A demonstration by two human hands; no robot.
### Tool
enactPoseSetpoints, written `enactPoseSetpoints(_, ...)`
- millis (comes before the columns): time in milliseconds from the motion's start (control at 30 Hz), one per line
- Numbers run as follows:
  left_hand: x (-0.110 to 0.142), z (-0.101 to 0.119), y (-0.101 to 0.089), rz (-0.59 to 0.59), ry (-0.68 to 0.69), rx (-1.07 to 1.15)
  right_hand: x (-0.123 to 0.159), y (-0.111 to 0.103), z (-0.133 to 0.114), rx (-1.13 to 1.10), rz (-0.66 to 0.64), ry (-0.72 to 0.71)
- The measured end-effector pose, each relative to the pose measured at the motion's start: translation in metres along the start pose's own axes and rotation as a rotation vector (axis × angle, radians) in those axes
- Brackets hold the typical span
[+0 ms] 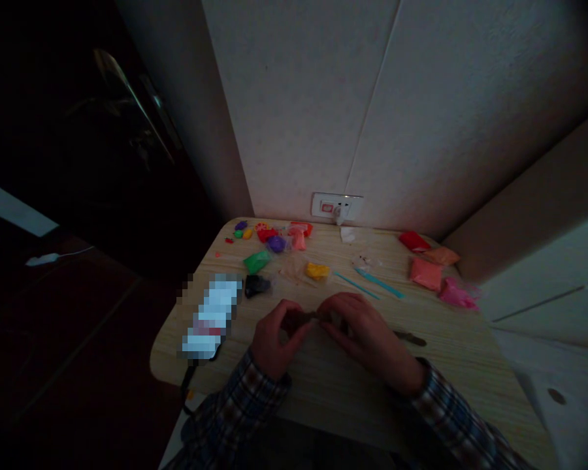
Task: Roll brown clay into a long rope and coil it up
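My left hand (279,336) and my right hand (365,333) meet over the front middle of the table, fingertips nearly touching. Pinched between them is a small dark brown piece (312,315), which looks like modelling clay; the fingers hide most of it. Both hands are closed. Beyond them lie a yellow clay packet (317,271), a black clay packet (257,285) and a green clay packet (257,262). Two blue modelling tools, a thin stick (357,285) and a flatter one (379,282), rest past my right hand. A dark brown strip (410,337) lies beside my right wrist.
A lit phone (210,316), blurred out, stands at the table's left with a cable. Purple (276,244) and red packets sit at the back; coral (425,273) and pink packets (457,294) lie right. A wall socket (337,206) holds a plug behind the table (333,385).
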State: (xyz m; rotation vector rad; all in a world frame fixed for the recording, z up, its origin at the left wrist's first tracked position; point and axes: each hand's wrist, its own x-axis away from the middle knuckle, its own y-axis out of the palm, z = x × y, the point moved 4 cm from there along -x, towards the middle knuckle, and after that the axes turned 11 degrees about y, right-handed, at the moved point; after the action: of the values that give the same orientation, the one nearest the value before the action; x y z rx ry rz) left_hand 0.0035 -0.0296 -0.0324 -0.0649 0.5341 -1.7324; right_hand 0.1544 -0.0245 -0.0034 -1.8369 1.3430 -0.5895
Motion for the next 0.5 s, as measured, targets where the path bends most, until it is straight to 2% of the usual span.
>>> enactPoseSetpoints(133, 0.000, -0.003, 0.003, -0.062, -0.042, 0.078, 0.001, -0.006, 0.005, -0.075, -0.070, 0.064)
enactPoseSetpoints(300, 0.001, -0.010, 0.007, -0.011, -0.150, 0.340, 0.002, -0.011, 0.007, -0.106, -0.104, 0.105)
enactPoseSetpoints(500, 0.000, -0.012, 0.006, -0.076, -0.132, 0.341, 0.004, -0.007, 0.003, -0.150, -0.120, 0.080)
